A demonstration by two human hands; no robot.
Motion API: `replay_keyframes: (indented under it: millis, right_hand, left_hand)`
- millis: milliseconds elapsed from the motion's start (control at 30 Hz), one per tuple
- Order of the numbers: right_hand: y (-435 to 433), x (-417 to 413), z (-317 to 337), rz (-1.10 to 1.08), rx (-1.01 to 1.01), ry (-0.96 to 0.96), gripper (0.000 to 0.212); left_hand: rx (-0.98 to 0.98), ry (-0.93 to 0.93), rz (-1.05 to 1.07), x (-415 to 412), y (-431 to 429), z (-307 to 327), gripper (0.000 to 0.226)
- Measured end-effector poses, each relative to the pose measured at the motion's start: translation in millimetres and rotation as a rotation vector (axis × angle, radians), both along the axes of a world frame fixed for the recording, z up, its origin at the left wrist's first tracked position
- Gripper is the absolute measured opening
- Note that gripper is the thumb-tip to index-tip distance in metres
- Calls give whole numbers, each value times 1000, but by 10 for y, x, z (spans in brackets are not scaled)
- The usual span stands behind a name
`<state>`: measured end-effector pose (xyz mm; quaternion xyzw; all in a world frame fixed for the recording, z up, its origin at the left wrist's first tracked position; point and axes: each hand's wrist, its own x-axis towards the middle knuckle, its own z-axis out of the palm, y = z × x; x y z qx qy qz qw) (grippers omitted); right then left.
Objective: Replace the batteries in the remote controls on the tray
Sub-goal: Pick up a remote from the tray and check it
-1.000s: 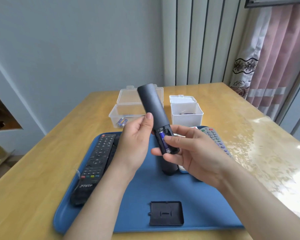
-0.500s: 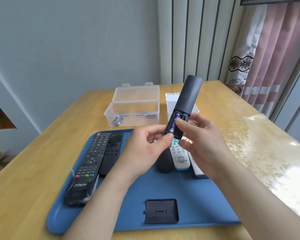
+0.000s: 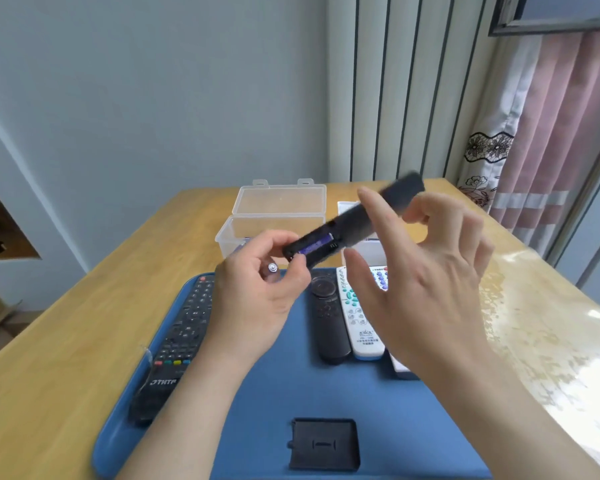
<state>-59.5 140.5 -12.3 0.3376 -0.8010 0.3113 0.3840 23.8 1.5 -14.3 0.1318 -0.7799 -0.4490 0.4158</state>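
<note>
Single head-worn view, forward and down, close over the tray (image 3: 413, 427).

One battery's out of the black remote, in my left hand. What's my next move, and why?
Probably drop the silver-tipped battery from your left hand into the open clear plastic box: another purple battery sits inside the slim black remote, and pulling it needs free fingers.

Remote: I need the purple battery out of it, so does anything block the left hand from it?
Nothing visible. The cover lies on the tray, so the purple battery in the remote sits bare, though the left hand pinches a loose battery.
</note>
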Motion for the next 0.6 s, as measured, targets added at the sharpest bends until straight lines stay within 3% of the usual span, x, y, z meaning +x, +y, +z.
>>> replay_keyframes:
  millis: [67,167,233,300,400,533,600]
  right_hand:
    - [-12,48,18,20,32,22,49]
    - [-38,43,6,107,188,-43,37]
    - [-37,26,-9,309,175,-326,33]
    - [-48,-5,-16,529,1,-598,28]
    - [-54,39,43,660,-196,-820,29]
    - [-70,102,74,813,-392,-1293,27]
    - [-77,92,44,834,-429,-1380,31]
  left_hand:
    - [-95,-22,-29,7,23,2,26]
    - [-44,48,-139,-14,132,-19,15]
    - [83,109,-210,-47,201,-42,14]
    - [233,163,-210,-73,231,-58,19]
    - [389,245,-197,-88,265,-39,21]
    - [374,239,-210,-64,305,-45,21]
    - [283,199,-186,-71,305,-81,22]
